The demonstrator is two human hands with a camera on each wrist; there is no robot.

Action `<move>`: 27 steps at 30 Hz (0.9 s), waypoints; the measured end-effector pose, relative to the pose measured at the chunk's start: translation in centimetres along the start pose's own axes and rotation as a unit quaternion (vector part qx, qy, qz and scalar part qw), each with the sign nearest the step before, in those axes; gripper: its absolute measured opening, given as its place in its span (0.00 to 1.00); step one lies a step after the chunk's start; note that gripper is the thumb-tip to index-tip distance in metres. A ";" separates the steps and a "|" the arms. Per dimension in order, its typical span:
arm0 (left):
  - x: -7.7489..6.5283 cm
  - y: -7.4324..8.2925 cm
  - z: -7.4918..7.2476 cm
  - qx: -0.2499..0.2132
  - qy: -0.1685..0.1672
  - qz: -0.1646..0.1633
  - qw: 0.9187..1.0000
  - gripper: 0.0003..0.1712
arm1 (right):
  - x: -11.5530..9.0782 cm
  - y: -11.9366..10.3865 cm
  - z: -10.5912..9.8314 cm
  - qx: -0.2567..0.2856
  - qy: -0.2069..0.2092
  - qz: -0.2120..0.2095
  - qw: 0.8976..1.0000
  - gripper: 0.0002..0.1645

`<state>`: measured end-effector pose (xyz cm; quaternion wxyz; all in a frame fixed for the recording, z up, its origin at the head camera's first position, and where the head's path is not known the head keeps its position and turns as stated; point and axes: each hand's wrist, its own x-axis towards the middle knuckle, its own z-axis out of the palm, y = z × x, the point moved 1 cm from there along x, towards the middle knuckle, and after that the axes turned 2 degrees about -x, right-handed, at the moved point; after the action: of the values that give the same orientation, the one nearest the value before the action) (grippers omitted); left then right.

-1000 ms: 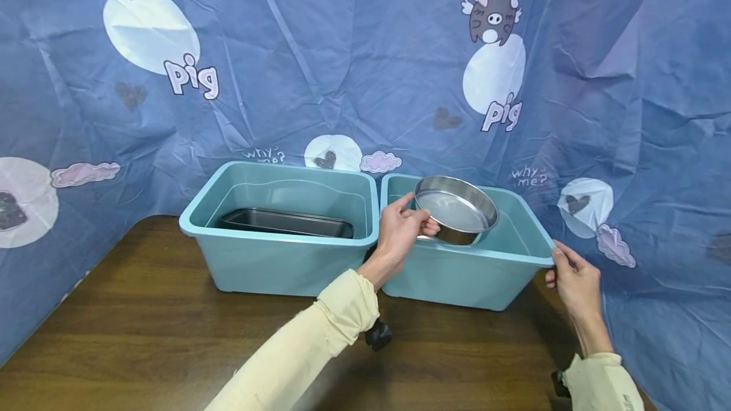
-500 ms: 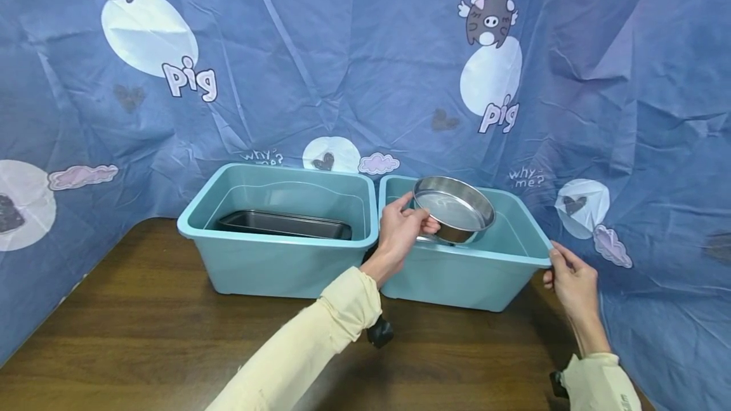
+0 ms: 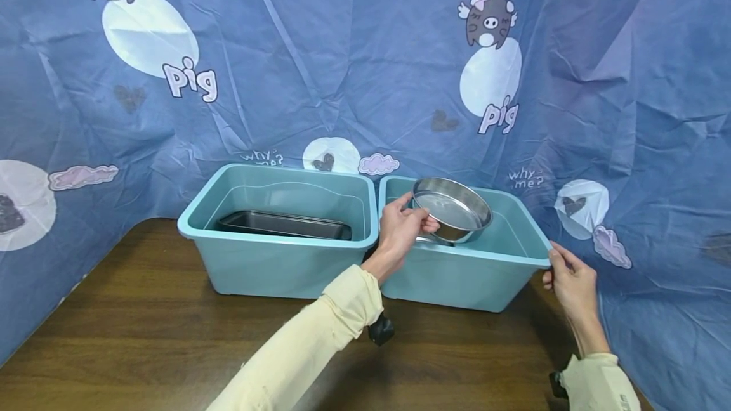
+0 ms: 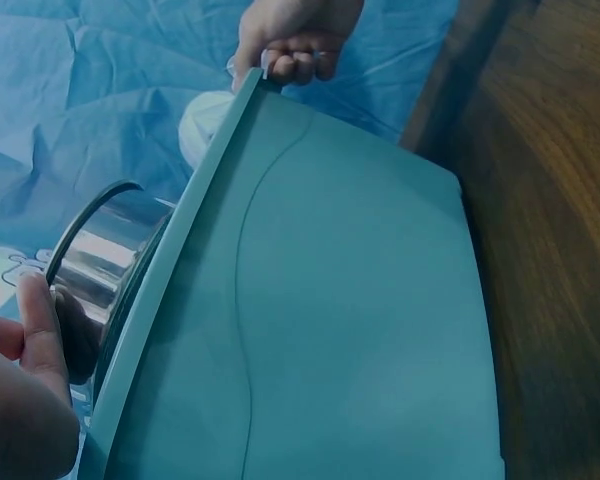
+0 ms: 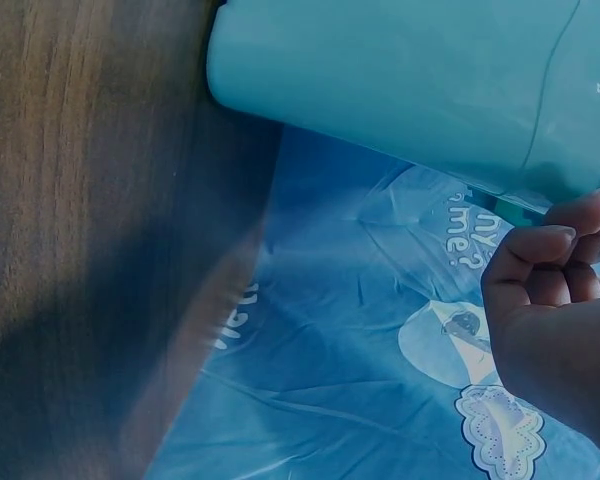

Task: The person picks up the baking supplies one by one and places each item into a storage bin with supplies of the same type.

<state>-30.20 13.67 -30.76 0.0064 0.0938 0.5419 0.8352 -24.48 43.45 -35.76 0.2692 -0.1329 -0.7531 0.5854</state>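
Observation:
A round metal cake pan [image 3: 457,205] is tilted over the left part of the right teal bin [image 3: 451,281]. My left hand [image 3: 400,227] holds the pan by its near left edge, thumb and fingers at the rim. In the left wrist view, the shiny side of the cake pan [image 4: 110,255] shows just beyond the bin's edge. My right hand [image 3: 573,281] grips the rim at the bin's front right corner, thumb on top and fingers curled below. The right wrist view has the right hand [image 5: 560,310] at that same corner.
Close on the left stands a second teal bin [image 3: 274,268], with a dark rectangular loaf pan [image 3: 285,224] inside. Both bins rest on a brown wooden table [image 3: 171,347]. A blue printed cloth [image 3: 342,49] hangs behind and along both sides.
The cake pan has dipped slightly and shifted a little left over the bin. Both hands keep their holds, and the bins stay in place.

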 end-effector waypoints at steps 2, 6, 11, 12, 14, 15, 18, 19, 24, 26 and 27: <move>0.1 0.0 0.1 0.002 0.001 -0.001 1.000 0.37 | 0.0 0.0 0.0 0.008 0.004 0.000 1.000 0.23; 0.2 -0.1 0.3 0.000 0.002 -0.002 1.000 0.37 | -0.1 -0.1 0.0 0.020 0.006 -0.004 1.000 0.24; 0.4 -0.1 0.4 -0.011 0.004 -0.009 1.000 0.39 | -0.1 -0.1 0.1 0.011 0.008 0.000 1.000 0.22; 0.4 -0.1 0.5 -0.013 0.005 -0.012 1.000 0.39 | -0.1 -0.1 0.1 0.011 0.007 0.001 1.000 0.22; 0.6 -0.1 0.6 -0.014 0.007 -0.013 1.000 0.39 | 0.0 0.0 0.1 0.009 0.004 -0.005 1.000 0.23; 0.6 0.0 0.6 -0.013 0.007 -0.015 1.000 0.39 | 0.0 0.1 0.0 0.009 0.002 -0.007 1.000 0.23; 0.7 0.0 0.7 -0.005 0.009 -0.019 1.000 0.38 | 0.2 0.3 -0.1 0.010 0.000 -0.012 1.000 0.24; 0.8 0.0 0.8 -0.003 0.010 -0.021 1.000 0.38 | 0.3 0.3 -0.1 0.010 0.001 -0.013 1.000 0.24; 0.8 0.1 0.9 0.019 0.014 -0.022 0.999 0.37 | 0.3 0.3 -0.1 0.010 0.000 -0.004 1.000 0.24; 0.8 0.1 0.9 0.027 0.016 -0.023 0.999 0.36 | 0.2 0.3 -0.2 0.008 -0.005 -0.005 1.000 0.25; 0.8 0.1 0.9 0.030 0.016 -0.024 0.999 0.36 | 0.2 0.3 -0.2 0.010 -0.006 -0.005 1.000 0.25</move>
<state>-30.83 14.52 -30.20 0.0156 0.0677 0.5690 0.8194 -24.58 43.77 -35.95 0.2686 -0.1226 -0.7497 0.5922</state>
